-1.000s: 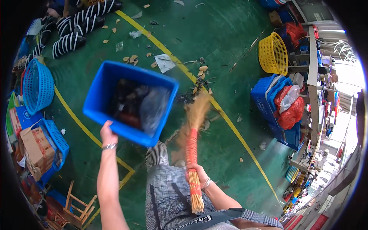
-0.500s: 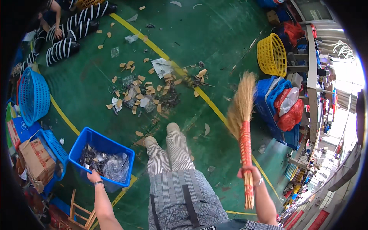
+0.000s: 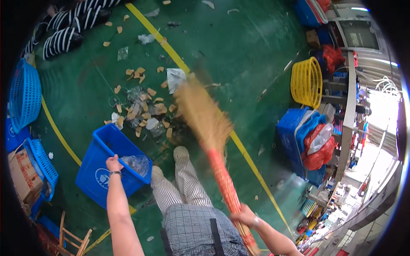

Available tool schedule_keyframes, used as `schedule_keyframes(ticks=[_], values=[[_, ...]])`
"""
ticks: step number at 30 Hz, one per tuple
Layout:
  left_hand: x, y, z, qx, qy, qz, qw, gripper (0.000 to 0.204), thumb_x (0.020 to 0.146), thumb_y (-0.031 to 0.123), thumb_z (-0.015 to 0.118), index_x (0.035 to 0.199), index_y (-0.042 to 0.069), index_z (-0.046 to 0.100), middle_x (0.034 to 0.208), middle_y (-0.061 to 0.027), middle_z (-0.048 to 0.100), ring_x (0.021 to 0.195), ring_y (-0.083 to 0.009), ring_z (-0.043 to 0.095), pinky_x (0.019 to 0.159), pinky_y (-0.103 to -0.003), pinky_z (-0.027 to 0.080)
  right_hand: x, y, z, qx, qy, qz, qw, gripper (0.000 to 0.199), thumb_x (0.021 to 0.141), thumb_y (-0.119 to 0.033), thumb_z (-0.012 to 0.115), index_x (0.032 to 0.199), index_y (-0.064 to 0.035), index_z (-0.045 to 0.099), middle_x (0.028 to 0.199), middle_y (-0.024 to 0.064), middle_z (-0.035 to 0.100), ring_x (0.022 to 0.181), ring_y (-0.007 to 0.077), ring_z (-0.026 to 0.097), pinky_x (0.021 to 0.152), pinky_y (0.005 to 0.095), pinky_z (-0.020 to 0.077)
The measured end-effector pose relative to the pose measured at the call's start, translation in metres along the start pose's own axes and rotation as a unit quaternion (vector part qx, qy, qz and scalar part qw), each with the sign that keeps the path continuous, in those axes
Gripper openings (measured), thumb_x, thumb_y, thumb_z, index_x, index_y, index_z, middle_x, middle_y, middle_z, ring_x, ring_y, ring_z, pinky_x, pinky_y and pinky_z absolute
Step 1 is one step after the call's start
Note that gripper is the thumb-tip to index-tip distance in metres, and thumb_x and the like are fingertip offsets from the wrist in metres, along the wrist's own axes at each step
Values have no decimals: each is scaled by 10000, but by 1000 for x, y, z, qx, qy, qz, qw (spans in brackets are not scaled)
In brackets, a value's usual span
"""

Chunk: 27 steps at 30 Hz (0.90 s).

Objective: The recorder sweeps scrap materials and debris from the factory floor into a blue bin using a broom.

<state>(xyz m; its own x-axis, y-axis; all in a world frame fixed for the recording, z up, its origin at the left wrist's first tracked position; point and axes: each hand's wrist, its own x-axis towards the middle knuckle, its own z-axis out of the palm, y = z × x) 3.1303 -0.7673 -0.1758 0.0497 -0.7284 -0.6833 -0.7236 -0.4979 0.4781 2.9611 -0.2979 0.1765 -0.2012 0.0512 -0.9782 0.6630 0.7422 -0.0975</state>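
My left hand [image 3: 113,164] grips the near rim of a blue plastic bin [image 3: 89,177]. The bin is tipped with its mouth toward the litter, and clear plastic wrap [image 3: 137,164] shows inside. In my right hand [image 3: 244,216] is the handle of a straw broom [image 3: 223,175] bound in red. Its bristles, blurred by motion, are over the right side of a litter heap, hiding part of it. The heap holds tan curved pieces [image 3: 159,109], crumpled clear plastic [image 3: 135,94] and a white sheet [image 3: 175,79] at its far edge.
A yellow basket [image 3: 306,82] and blue bins [image 3: 291,138] with red bags [image 3: 318,149] stand at right. Blue baskets [image 3: 24,96], a cardboard box [image 3: 24,173] and a wooden stool [image 3: 73,239] are at left. Black-and-white striped bundles [image 3: 64,42] lie at far left.
The broom has swung left from the right side onto the heap. The bin has tilted and moved toward the litter, my left hand still on its rim.
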Motion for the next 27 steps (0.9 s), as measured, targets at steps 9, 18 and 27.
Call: schedule_keyframes(ticks=[9, 18, 27], values=[[-7, 25, 6, 73, 73, -23, 994, 229, 846, 199, 583, 873, -23, 535, 729, -177, 611, 585, -303, 627, 403, -381, 528, -97, -158, -154, 8, 59, -93, 994, 286, 662, -32, 683, 912, -4, 546, 632, 50, 569, 478, 157, 573, 428, 282, 477], [2, 27, -6, 56, 68, -33, 996, 224, 885, 251, 520, 870, 29, 505, 742, -145, 581, 560, -280, 612, 367, -406, 533, 244, -510, -167, 86, 40, -213, 973, 208, 642, -164, 627, 777, -74, 497, 625, 60, 540, 495, 178, 539, 461, 321, 480], [-2, 12, -24, 5, 53, 15, 998, 268, 888, 282, 530, 749, 75, 433, 576, -56, 492, 428, -186, 510, 329, -368, 485, 269, -501, 70, -363, 126, -221, 897, 423, 616, -149, 662, 965, 57, 539, 852, 163, 629, 740, 255, 649, 635, 381, 537]])
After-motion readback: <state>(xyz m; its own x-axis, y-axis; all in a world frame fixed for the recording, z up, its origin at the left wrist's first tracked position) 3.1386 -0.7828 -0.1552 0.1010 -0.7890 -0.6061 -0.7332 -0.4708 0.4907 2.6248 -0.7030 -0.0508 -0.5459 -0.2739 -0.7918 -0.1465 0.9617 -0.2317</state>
